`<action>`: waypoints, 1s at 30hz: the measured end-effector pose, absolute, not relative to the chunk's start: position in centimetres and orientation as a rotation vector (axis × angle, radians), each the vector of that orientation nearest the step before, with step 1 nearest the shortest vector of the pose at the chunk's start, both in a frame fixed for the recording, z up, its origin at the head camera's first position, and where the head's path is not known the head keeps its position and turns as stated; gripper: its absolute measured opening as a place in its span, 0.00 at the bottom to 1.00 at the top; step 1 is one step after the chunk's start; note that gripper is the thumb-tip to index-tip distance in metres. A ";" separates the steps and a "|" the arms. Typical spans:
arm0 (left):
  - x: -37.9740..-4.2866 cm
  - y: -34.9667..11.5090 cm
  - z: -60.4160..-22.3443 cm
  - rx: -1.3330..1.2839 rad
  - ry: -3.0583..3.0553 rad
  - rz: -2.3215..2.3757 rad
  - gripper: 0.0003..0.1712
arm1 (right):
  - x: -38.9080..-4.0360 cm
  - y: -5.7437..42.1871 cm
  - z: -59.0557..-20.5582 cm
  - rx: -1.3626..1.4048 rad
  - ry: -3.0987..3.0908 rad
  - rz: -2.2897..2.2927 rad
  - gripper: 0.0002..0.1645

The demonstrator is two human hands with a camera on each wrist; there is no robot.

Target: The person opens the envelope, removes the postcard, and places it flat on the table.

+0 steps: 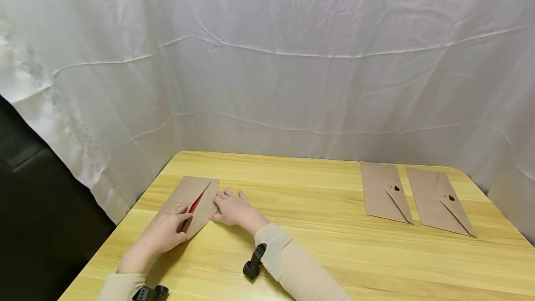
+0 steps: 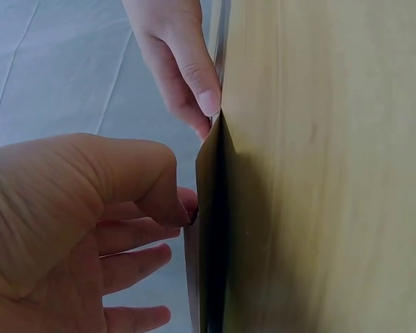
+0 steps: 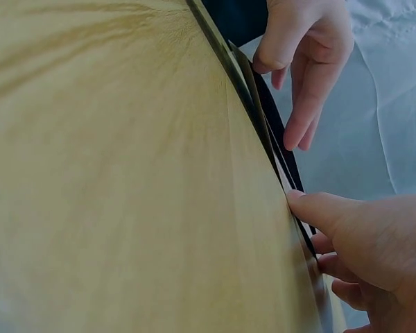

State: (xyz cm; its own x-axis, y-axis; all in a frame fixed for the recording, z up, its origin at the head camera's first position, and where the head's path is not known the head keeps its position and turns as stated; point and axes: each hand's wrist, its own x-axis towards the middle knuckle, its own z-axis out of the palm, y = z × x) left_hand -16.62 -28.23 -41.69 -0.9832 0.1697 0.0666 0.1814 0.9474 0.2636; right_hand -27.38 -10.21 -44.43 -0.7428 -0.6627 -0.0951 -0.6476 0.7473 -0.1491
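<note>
A brown paper envelope (image 1: 188, 188) lies at the left of the table, a strip of red (image 1: 195, 202) showing through the slit along its flap. My left hand (image 1: 164, 232) is at the envelope's near end. In the left wrist view, the left thumb and index finger (image 2: 168, 201) pinch a paper edge of it, while the other fingers stretch out apart. My right hand (image 1: 237, 211) rests with spread fingers on the envelope's right edge. Its thumb (image 3: 312, 206) touches the paper border in the right wrist view.
Two more brown envelopes, one (image 1: 378, 192) beside the other (image 1: 432, 199), lie at the table's right, each with a dark mark on its flap. A pale curtain (image 1: 292, 92) hangs behind the wooden table (image 1: 292, 189). Something black (image 1: 42, 208) stands at the far left.
</note>
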 end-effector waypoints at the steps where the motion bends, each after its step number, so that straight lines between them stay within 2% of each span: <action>1: -16.6 -28.2 -41.6 -0.278 -3.056 -0.409 0.28 | -27.4 -10.2 -44.4 -1.056 2.803 -0.161 0.38; 10: -16.5 -27.9 -41.5 -0.292 -3.050 -0.310 0.24 | -27.3 -10.3 -44.3 -1.051 2.804 -0.155 0.39; 24: -16.6 -27.8 -41.4 -0.180 -3.000 -0.248 0.26 | -27.3 -10.2 -44.3 -1.038 2.794 -0.163 0.39; 30: -16.6 -27.8 -41.6 -0.154 -2.963 -0.259 0.30 | -27.3 -10.2 -44.1 -1.039 2.788 -0.170 0.39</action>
State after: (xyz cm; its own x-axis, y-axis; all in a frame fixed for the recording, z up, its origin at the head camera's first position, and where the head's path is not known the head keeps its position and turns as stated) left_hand -16.59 -27.80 -41.60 -0.9814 0.0880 0.1707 0.1163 0.9796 0.1638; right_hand -27.25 -10.17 -44.12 -0.7457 -0.6570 -0.1105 -0.6387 0.7522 -0.1620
